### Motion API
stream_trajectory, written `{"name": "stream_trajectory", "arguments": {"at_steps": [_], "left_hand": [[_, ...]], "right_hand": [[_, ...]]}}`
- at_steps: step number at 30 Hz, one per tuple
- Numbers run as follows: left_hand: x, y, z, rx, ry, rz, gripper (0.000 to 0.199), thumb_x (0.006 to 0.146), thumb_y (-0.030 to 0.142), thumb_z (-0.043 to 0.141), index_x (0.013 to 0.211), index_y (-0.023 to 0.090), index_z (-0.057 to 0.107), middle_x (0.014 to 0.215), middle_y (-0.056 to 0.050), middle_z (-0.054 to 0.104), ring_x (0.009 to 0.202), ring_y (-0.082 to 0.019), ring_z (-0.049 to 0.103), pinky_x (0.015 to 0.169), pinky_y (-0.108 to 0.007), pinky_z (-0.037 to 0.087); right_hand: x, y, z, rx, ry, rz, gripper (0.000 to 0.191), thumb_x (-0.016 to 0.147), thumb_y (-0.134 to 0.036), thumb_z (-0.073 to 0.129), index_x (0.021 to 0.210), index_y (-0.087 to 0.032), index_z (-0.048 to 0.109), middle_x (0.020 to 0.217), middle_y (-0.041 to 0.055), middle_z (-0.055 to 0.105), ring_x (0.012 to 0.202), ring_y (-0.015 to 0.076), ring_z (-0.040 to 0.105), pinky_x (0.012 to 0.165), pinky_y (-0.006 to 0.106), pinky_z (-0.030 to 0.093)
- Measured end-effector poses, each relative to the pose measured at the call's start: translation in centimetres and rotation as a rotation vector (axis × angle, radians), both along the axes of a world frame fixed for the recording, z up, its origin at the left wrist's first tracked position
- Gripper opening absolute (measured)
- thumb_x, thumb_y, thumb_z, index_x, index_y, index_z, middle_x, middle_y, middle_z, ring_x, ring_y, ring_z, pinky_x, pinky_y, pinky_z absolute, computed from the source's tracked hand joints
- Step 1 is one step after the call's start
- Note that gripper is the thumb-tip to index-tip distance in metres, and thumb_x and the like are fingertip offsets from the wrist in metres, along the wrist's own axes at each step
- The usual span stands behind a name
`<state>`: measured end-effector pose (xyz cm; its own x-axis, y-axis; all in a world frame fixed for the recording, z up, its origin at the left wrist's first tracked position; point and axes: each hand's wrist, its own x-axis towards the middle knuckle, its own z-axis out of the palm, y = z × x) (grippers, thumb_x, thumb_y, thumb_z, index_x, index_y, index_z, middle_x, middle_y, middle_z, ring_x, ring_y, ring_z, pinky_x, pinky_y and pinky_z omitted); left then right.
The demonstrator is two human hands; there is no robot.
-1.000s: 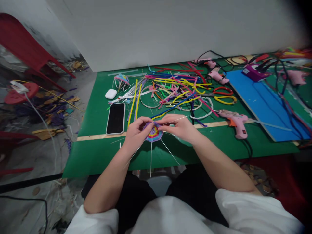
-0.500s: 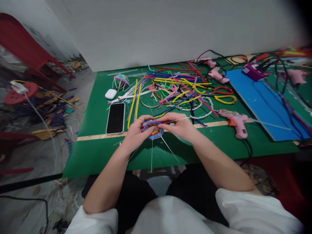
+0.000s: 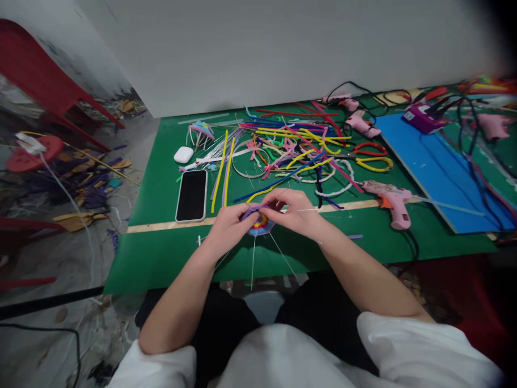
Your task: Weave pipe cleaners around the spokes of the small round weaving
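Observation:
Between my two hands is a small round weaving (image 3: 260, 228) of pipe cleaners, with rings of purple, blue, red and yellow and thin pale wires sticking out around it like spokes. My left hand (image 3: 232, 223) pinches its left side, thumb on the front. My right hand (image 3: 294, 211) is closed at its upper right edge, where a purple pipe cleaner (image 3: 255, 207) runs along the rim. The right fingertips are partly hidden behind the hand. Just beyond my hands lie blue and yellow pipe cleaners (image 3: 264, 191).
On the green table (image 3: 161, 258) lie a phone (image 3: 191, 195), a white earbud case (image 3: 183, 155), a little umbrella-like piece (image 3: 201, 131) and a heap of pipe cleaners (image 3: 291, 143). Scissors (image 3: 374, 163), a pink glue gun (image 3: 393, 202) and a blue board (image 3: 428, 172) are to the right.
The round weaving has tipped and moved slightly right and down, so less of its face shows. My hands have shifted with it, and the right fingers are more curled at the rim.

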<state>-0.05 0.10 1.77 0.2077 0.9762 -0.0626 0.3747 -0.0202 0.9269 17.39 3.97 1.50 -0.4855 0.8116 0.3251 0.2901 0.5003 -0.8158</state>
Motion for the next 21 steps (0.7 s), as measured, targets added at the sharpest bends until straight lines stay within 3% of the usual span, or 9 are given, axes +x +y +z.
{"name": "stream_trajectory", "arguments": {"at_steps": [8,15,18,21], "left_hand": [[0.05,-0.01,-0.16,-0.033,0.045,-0.008,0.03,0.082,0.039,0.053,0.096,0.018,0.069,0.09,-0.001,0.07,0.081,-0.016,0.062,0.068,-0.021,0.048],[0.09,0.02,-0.01,-0.017,0.031,-0.005,0.028,0.081,0.037,0.055,0.097,0.018,0.068,0.095,-0.002,0.069,0.086,-0.017,0.062,0.074,-0.023,0.049],[0.07,0.09,-0.09,-0.02,0.007,0.009,0.027,0.08,0.036,0.056,0.099,0.02,0.067,0.1,-0.002,0.068,0.09,-0.017,0.062,0.078,-0.025,0.049],[0.09,0.22,-0.19,-0.047,-0.037,0.039,0.028,0.079,0.037,0.058,0.099,0.02,0.067,0.103,-0.003,0.067,0.093,-0.018,0.061,0.082,-0.027,0.049]], "right_hand": [[0.07,-0.03,0.5,-0.005,0.04,0.014,0.011,0.078,-0.024,0.061,0.074,-0.015,0.065,0.072,0.0032,0.064,0.065,0.011,0.058,0.053,0.02,0.044],[0.18,-0.02,0.45,-0.026,0.04,0.029,0.012,0.078,-0.025,0.061,0.074,-0.015,0.065,0.072,0.0029,0.064,0.065,0.0107,0.058,0.053,0.02,0.044],[0.41,0.19,0.46,-0.097,0.027,0.053,0.012,0.078,-0.026,0.061,0.083,-0.016,0.066,0.077,0.0026,0.064,0.067,0.0107,0.058,0.055,0.021,0.045],[0.73,0.45,0.45,-0.173,0.046,0.068,0.027,0.075,-0.029,0.065,0.099,-0.018,0.063,0.081,0.0018,0.063,0.07,0.0109,0.058,0.059,0.022,0.047]]}}
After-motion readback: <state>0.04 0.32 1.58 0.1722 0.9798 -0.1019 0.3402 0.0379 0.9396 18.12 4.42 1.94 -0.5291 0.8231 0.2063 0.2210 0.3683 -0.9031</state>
